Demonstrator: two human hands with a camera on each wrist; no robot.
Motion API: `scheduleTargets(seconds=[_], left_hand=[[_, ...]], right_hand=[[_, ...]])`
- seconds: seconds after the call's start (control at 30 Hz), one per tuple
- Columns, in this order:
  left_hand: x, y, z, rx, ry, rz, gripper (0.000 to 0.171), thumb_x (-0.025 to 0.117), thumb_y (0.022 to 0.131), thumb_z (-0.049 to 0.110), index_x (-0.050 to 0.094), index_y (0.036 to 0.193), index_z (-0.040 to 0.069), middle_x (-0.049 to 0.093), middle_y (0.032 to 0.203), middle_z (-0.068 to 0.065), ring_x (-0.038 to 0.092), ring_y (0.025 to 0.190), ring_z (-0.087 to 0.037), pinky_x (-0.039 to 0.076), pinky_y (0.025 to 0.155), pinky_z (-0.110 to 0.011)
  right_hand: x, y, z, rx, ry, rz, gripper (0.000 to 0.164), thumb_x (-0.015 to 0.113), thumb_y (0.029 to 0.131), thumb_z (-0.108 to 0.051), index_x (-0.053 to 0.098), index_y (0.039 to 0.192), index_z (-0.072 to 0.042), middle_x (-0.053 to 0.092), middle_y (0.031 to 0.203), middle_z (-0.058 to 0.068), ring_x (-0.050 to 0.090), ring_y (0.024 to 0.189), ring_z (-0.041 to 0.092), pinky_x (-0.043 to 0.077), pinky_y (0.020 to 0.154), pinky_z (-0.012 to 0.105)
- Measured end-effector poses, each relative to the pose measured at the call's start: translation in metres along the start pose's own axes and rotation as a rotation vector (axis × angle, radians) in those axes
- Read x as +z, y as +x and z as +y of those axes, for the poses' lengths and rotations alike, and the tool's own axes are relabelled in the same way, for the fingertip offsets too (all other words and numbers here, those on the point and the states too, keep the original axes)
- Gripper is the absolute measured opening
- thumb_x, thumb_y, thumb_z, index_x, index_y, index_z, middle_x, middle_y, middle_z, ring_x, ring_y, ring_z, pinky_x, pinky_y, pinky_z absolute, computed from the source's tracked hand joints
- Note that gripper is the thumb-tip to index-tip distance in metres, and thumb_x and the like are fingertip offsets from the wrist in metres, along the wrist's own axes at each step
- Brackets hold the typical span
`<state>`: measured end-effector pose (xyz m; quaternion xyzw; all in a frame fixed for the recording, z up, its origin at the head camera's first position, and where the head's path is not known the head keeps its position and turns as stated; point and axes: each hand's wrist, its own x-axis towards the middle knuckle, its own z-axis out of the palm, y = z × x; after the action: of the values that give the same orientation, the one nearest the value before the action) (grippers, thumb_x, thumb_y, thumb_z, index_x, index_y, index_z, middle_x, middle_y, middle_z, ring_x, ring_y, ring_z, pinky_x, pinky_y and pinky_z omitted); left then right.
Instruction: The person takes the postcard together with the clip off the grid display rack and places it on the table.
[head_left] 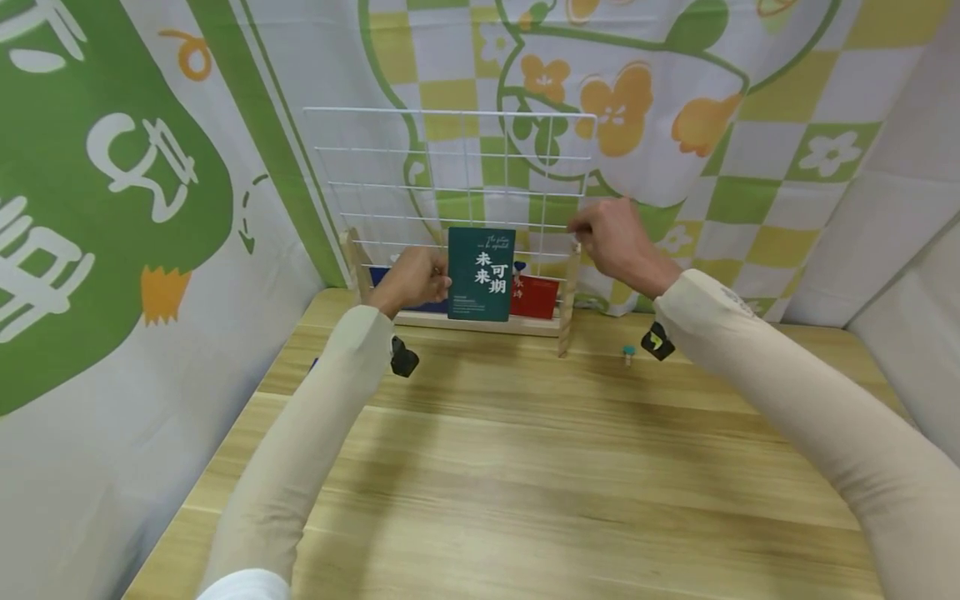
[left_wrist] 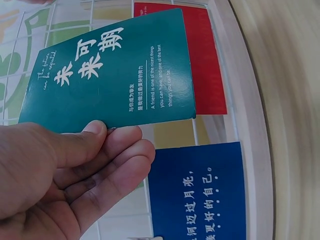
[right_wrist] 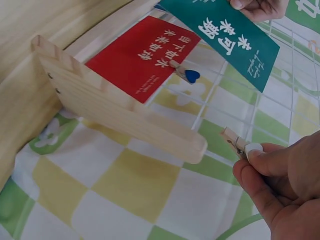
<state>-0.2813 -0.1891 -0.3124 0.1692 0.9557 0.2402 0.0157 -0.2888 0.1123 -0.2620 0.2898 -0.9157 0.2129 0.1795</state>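
My left hand [head_left: 416,279] pinches a green card [head_left: 480,275] with white lettering by its edge, between thumb and fingers, in front of a white wire grid [head_left: 450,152]. In the right wrist view my right hand [right_wrist: 280,180] pinches a small wooden clothespin [right_wrist: 235,142] with a white ornament, beside the grid's right end. A red card [right_wrist: 145,57] hangs low on the grid, with a blue-heart clothespin [right_wrist: 186,73] on its top edge. Beyond the left fingers, in the left wrist view, is a blue card [left_wrist: 197,192], partly behind the hand.
The grid stands in a wooden frame [head_left: 568,300] at the back of the wooden table [head_left: 525,467]. A small teal-topped clothespin [head_left: 628,355] lies on the table to the right. A patterned curtain [head_left: 787,167] hangs behind.
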Motion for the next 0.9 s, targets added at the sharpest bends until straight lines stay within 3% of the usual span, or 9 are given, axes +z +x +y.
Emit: scheduleTargets(seconds=[0.23,0.5,0.9], left_hand=[[0.003,-0.007,-0.007,0.015,-0.052,-0.032,0.023,0.056,0.096,-0.002,0.067,0.075,-0.004,0.071,0.075,-0.018,0.07,0.074,-0.034,0.057,0.062,-0.031],[0.005,-0.013,-0.018,-0.032,-0.048,-0.075,0.021,0.056,0.096,-0.002,0.068,0.079,-0.005,0.071,0.077,-0.017,0.068,0.068,-0.022,0.059,0.065,-0.032],[0.008,-0.025,-0.033,-0.106,-0.055,-0.123,0.021,0.056,0.098,0.005,0.069,0.082,-0.001,0.073,0.082,-0.014,0.071,0.077,-0.026,0.059,0.07,-0.032]], right_hand=[[0.007,-0.008,0.01,-0.033,0.008,-0.003,0.02,0.059,0.084,0.012,0.076,0.092,0.006,0.074,0.093,0.023,0.072,0.083,0.037,0.058,0.077,0.048],[0.014,-0.022,0.022,0.016,0.026,-0.099,0.016,0.061,0.09,0.004,0.077,0.095,0.003,0.075,0.091,0.019,0.073,0.079,0.032,0.058,0.072,0.047],[0.017,-0.044,0.041,0.035,0.043,-0.149,0.014,0.063,0.089,0.005,0.076,0.095,0.004,0.075,0.095,0.021,0.072,0.086,0.036,0.058,0.078,0.05]])
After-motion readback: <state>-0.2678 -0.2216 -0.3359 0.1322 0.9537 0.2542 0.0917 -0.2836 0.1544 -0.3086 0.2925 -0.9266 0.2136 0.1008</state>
